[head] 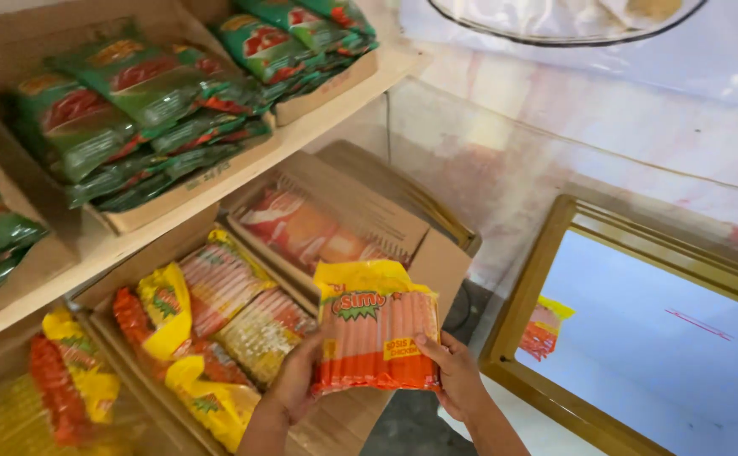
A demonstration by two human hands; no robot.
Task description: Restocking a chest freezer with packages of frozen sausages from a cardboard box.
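- Green packets (124,110) sit in cartons on the upper shelf (242,165).
- Left hand (297,380), fingers grasping the sausage pack (377,333) by its left edge, above the open box (335,422).
- Right hand (453,376), fingers gripping its right edge.
- Gold-framed mirror (521,312) stands to the right.

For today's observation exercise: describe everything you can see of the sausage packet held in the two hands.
The sausage packet is a flat, glossy plastic pack with a crinkled yellow top and a clear front showing a row of orange-pink sausages standing side by side. It bears a colourful printed label. It is held upright, facing the camera, above an open cardboard box. The left hand grips its lower left edge, the right hand its lower right edge.
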